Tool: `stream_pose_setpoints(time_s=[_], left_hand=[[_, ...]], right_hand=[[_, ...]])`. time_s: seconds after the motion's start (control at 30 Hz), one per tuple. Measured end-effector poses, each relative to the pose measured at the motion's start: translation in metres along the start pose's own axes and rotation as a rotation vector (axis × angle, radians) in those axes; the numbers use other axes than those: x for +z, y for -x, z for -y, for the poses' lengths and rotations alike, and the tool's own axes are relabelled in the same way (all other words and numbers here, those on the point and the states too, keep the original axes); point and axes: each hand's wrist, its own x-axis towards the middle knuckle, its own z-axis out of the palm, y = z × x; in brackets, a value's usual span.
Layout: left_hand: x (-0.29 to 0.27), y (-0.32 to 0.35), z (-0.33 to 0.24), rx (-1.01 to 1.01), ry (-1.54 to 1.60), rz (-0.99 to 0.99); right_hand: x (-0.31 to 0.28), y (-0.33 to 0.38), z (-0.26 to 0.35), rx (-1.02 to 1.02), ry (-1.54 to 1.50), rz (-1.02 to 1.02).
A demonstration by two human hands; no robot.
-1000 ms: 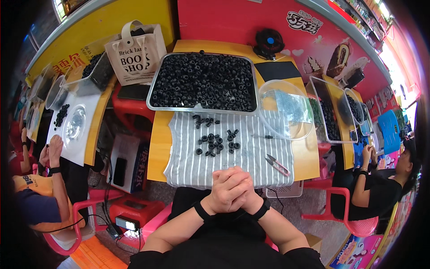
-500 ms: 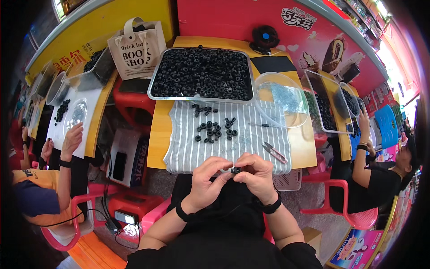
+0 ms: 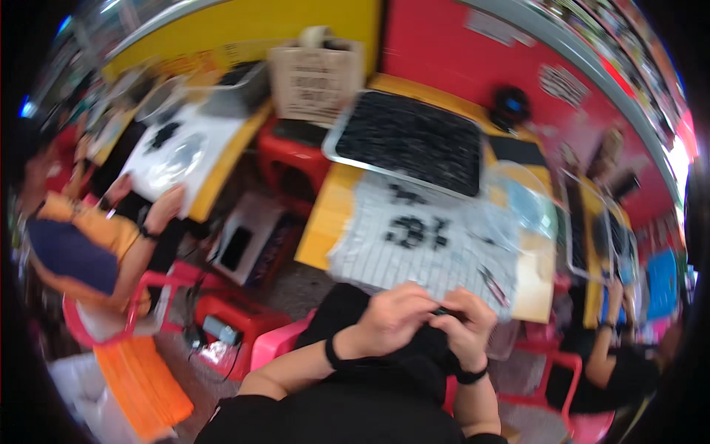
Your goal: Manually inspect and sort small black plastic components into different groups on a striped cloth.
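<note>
Right hand (image 3: 467, 325) pinches small black part (image 3: 441, 311) near table's (image 3: 319, 228) front edge, left hand (image 3: 396, 318) grip blurred, can't tell; brace wrists, steady part.

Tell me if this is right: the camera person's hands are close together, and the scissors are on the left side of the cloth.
Not quite: the head view shows the scissors on the right side of the cloth, not the left. The person's left hand and right hand are indeed close together.
</note>
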Motion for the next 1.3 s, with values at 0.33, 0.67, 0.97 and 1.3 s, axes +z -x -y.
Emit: stream_pose_setpoints(time_s=[0.33,0.67,0.97,1.3], left_hand=[[0.0,-0.003,-0.006,0.107,-0.068,0.01],[0.003,-0.012,0.003,0.0,-0.174,0.21],[0.001,-0.014,0.011,-0.162,-0.129,0.144],[-0.003,-0.022,0.023,-0.274,-0.027,0.144]], right_hand=[[0.003,0.005,0.006,0.161,-0.15,-0.032],[-0.067,-0.004,0.004,0.273,0.16,0.224],[-0.228,-0.04,0.034,0.155,-0.189,-0.756],[-0.11,-0.038,0.127,-0.355,-0.254,0.922]])
